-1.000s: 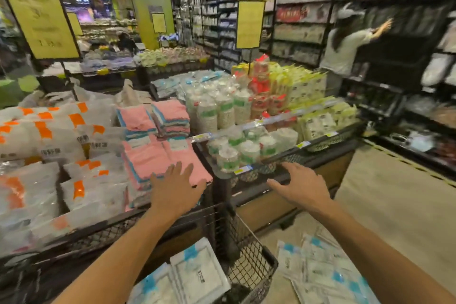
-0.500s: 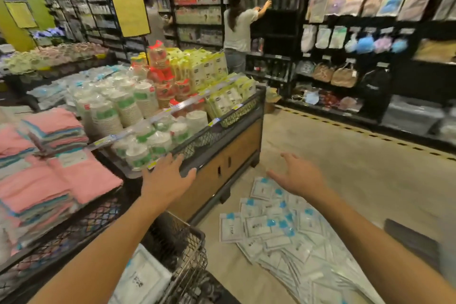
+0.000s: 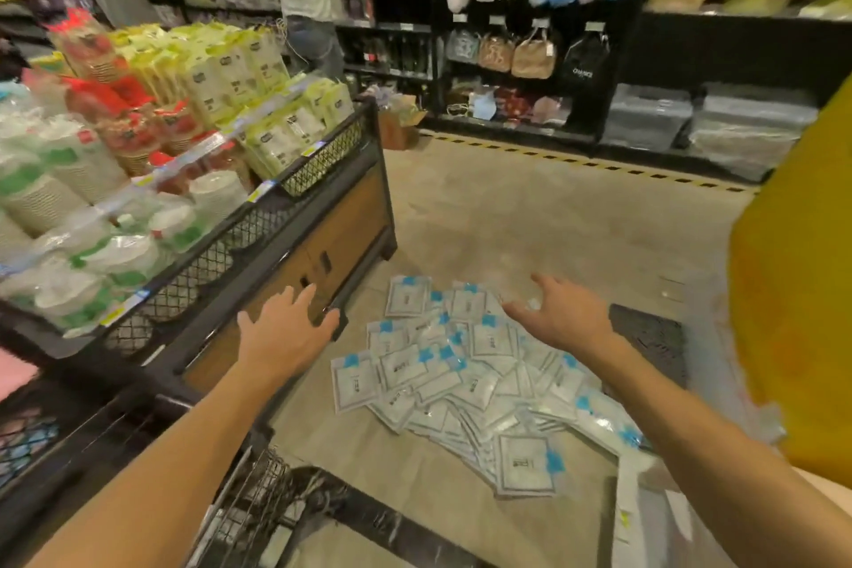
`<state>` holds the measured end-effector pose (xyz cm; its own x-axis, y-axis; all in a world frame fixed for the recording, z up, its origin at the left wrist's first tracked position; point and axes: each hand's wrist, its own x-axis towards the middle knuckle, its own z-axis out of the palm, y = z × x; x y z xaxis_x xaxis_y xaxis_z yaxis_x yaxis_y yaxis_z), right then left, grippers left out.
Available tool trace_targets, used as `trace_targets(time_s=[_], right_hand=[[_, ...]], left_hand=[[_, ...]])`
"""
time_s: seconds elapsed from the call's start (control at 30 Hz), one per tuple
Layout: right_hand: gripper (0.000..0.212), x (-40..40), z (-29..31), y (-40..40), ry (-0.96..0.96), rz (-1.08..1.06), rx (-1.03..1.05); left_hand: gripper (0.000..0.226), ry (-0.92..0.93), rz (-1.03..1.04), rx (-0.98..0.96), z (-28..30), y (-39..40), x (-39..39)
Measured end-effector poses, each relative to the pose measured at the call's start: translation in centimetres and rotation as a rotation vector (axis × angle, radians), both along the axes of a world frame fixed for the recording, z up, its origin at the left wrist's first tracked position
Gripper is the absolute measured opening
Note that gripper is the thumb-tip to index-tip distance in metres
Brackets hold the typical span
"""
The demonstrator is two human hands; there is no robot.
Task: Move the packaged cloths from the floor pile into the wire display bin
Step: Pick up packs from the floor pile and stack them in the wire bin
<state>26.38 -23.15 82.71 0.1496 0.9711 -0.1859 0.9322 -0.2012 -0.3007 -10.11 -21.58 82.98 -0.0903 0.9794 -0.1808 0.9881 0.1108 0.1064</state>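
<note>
The floor [image 3: 530, 217] is beige concrete, flanked at left by a display stand [image 3: 295, 244] with mesh rails, loaded with stacked cups and yellow packs. The pile of packaged cloths [image 3: 465, 378], white with blue tags, lies spread on the floor beside the stand's base. A wire bin [image 3: 244, 507] shows only partly at the lower edge. The left hand [image 3: 286, 332] is released, fingers spread, holding nothing, before the stand. The right hand [image 3: 562, 314] is likewise slack and empty above the pile.
</note>
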Motion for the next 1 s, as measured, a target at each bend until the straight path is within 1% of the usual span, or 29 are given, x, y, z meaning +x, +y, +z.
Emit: trace_targets(time_s=[0.23, 0.37, 0.63, 0.73, 0.87, 1.0], right_hand=[[0.081, 2.3, -3.3, 2.1, 0.016, -0.095, -0.08], [0.085, 1.4, -5.7, 5.3, 0.014, -0.116, -0.138], [0.084, -4.7, -10.2, 15.2, -0.023, -0.162, -0.216], [0.085, -7.5, -12.6, 19.4, -0.044, -0.15, -0.242], [0.082, -10.7, -18.0, 24.1, -0.032, -0.119, -0.311], [0.081, -13.1, -27.1, 28.4, -0.008, -0.092, -0.4]], left_hand=[[0.073, 0.003, -0.037, -0.085, -3.6, 4.9, 2.2], [0.072, -0.016, -0.035, -0.158, -6.6, 8.8, 1.5], [0.074, -0.033, -0.025, -0.303, -14.7, 19.4, -5.0], [0.072, -0.021, -0.005, -0.348, -17.9, 22.4, -7.6], [0.071, -0.008, 0.037, -0.412, -23.7, 25.5, -10.2], [0.072, -0.032, 0.073, -0.464, -32.2, 28.4, -11.4]])
